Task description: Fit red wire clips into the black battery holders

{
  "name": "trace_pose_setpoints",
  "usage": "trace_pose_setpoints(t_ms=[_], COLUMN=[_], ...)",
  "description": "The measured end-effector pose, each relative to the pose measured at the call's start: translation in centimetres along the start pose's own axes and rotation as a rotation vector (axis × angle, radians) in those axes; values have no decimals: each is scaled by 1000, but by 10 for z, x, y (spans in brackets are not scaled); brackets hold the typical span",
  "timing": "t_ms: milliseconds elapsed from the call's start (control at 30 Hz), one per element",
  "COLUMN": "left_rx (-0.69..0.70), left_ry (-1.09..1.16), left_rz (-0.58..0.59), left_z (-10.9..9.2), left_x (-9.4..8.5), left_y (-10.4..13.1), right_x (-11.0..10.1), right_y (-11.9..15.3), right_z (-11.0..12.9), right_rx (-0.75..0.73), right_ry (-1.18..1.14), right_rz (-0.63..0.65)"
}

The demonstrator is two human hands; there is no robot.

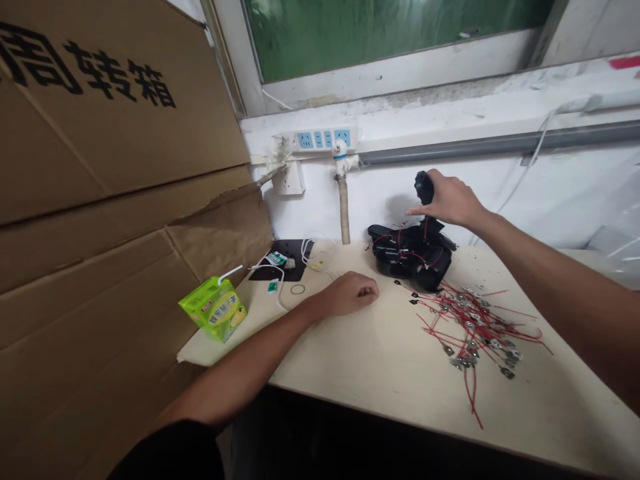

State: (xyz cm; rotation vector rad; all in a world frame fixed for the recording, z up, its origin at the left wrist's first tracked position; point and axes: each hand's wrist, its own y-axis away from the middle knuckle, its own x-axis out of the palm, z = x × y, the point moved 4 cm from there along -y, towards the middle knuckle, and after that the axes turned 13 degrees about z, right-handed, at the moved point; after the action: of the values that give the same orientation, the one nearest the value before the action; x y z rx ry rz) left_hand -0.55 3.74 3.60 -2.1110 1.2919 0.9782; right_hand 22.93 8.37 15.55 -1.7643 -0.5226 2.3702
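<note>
The largest thing is the brown cardboard box (100, 153) at the left side, on which the black printed characters 周转箱 can be read. Next comes the pale table (365, 373), then the window (390, 40) with green glass, above the wall. The right forearm (545, 273) reaches in from the right edge, and the left forearm (260, 353) goes out of a black sleeve (170, 453) and lies low across the table's front edge. On the table, near the wall, black plastic housings (400, 260) with thin red wires are piled; just in front, a tangle of red wires with metal contact plates (473, 317) is spread. The right hand (445, 200) is raised above the pile, with its fingers clamped on a black plastic part (425, 187) and its thumb stretched out to the left. The left hand (353, 293) rests on the table, its fingers curled together in a loose fist; whether something is inside, I cannot tell. To its left stands a green drink carton (215, 310) with a white straw and yellow fruit printed on it; its lettering is too small for sure reading. The smallest is a thin ring-shaped band (297, 289) between them.
</note>
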Motion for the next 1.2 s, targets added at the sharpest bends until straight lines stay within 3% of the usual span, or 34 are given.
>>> trace_pose_setpoints(t_ms=[100, 200, 333, 433, 500, 567, 633, 700, 767, 867, 1000, 1200], left_rx=[-38, -64, -63, -3, -13, -106, -255, -290, -312, -356, -419, -381], left_ry=[92, 223, 706, 981, 1048, 1023, 937, 861, 789, 667, 602, 507], left_rz=[-103, -193, -190, -87, -85, -188, -257, -341, -336, -238, -111, -172], left_z=[6, 10, 4, -5, -5, 2, 12, 18, 19, 18, 17, 14], left_x=[-6, -11, -11, -6, -4, -5, -6, -11, -15, -14, -8, -13], left_y=[1, 1, 1, 0, -1, -2, -1, 0, 1, 1, 0, -3], right_x=[-3, 11, 58, 86, 90, 83, 70, 57, 48, 52, 60, 43], right_y=[30, 60, 86, 95, 96, 97, 101, 110, 120, 128, 125, 117], right_z=[15, 36, 62, 77, 80, 79, 72, 59, 40, 12, -8, -32], right_rx=[-16, -151, -202, -218, -242, -291, -374, -455, -454, -337, -195, -5], right_ry=[-215, -672, -1090, -1123, -1041, -870, -596, -294, -45, 182, 294, 479], right_rz=[-228, -308, -95, 61, 118, 194, 292, 350, 336, 395, 491, 285])
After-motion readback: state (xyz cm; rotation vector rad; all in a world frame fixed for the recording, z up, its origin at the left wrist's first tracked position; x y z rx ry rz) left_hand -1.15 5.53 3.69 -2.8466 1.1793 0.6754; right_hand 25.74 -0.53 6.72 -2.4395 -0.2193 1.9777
